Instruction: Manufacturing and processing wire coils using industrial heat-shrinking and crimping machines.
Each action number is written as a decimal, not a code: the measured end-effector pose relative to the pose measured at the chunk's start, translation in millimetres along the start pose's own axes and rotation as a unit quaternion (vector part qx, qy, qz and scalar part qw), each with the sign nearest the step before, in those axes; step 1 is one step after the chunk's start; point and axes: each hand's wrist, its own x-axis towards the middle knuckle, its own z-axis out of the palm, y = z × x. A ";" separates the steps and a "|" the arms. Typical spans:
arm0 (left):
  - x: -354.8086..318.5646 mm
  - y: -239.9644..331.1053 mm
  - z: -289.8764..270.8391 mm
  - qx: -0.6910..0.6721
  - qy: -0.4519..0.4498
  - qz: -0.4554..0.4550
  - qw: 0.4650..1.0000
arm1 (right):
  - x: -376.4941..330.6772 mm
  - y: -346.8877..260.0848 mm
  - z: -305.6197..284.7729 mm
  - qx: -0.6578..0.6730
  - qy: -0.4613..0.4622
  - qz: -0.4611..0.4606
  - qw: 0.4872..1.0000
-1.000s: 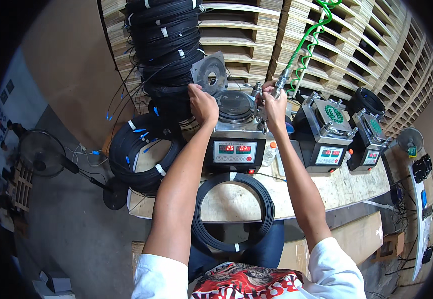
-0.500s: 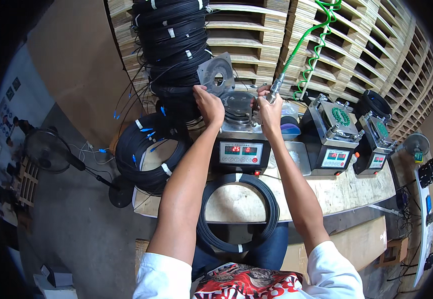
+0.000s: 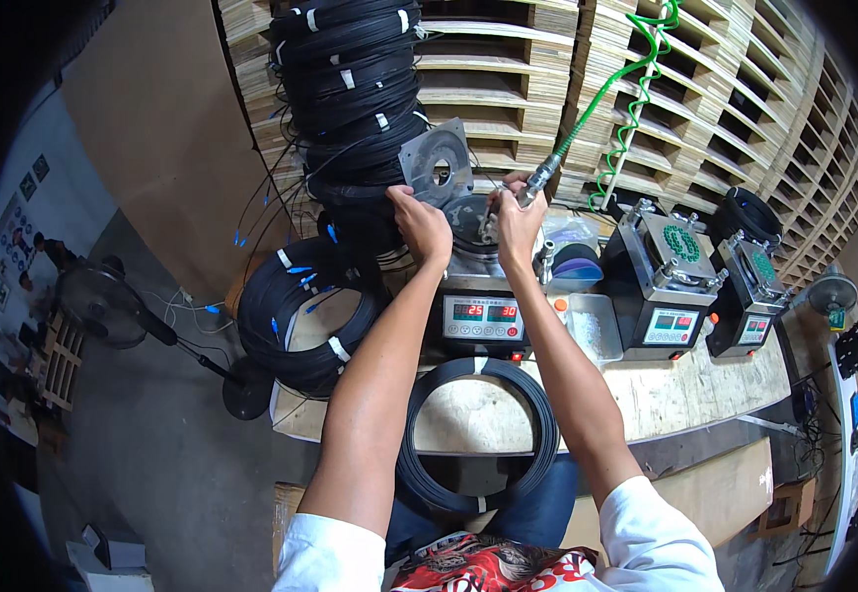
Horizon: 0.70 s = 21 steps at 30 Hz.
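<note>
Bench (image 3: 671, 395), right grip (image 3: 521, 221) clamped on metal tool (image 3: 531, 189), slanting down leftward, left grip (image 3: 425, 229) unclear

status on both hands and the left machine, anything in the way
Right hand gripping hose tool over machine. Left hand by tilted plate, grip unclear. Right hand partly hiding disc; coil in front, clear of both hands.

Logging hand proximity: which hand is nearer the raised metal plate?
Left. The left hand is by the lower left edge of the metal plate; whether it touches is unclear. The right hand is farther off, to the plate's lower right, holding a metal tool.
</note>
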 end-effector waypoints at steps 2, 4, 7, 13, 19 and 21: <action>-0.2 -0.9 0.8 -0.002 0.012 0.008 1.000 | 6.3 7.5 -0.6 0.015 0.036 -0.021 0.999; 1.7 -3.8 0.5 -0.015 0.021 0.007 1.000 | 7.2 5.6 -0.5 0.085 0.050 -0.016 0.995; 4.0 -8.6 -4.9 -0.048 0.030 0.007 0.998 | -2.7 -9.6 1.5 0.112 -0.030 0.022 0.993; 0.4 -0.6 -5.6 -0.025 0.033 -0.029 0.999 | -15.7 -26.2 21.6 0.099 -0.054 0.044 0.993; 0.6 -7.9 -9.9 -0.059 0.016 0.082 0.995 | -1.3 -46.9 48.9 0.169 -0.014 0.010 0.985; 2.6 -7.5 -7.8 -0.072 0.006 0.055 0.996 | 9.9 -51.1 53.2 0.189 0.011 -0.036 0.981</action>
